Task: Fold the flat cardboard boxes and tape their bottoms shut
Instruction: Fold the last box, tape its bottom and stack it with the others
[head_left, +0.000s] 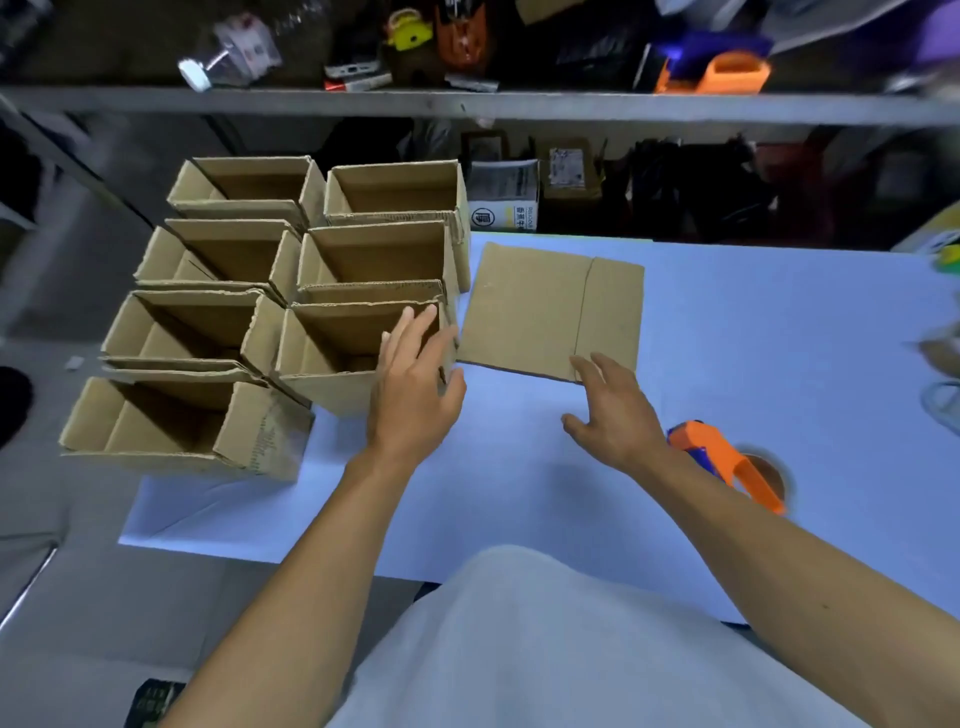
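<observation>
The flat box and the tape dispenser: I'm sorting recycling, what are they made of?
The flat box looks like matte brown corrugated cardboard; the assembled boxes beside it show wavy fluted edges. The tape dispenser looks like smooth, slightly glossy orange plastic with a blue part, though blur leaves that open.

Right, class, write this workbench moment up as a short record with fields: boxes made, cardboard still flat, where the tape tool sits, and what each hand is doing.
Folded boxes: seven open-topped boxes grouped at the table's left, some overhanging its edge
Flat cardboard: one sheet lying on the blue table
Tape dispenser: orange, lying on the table beside the right forearm, not held
Left hand: open, fingers at the nearest box's right wall
Right hand: open, fingertips at the sheet's near edge
</observation>
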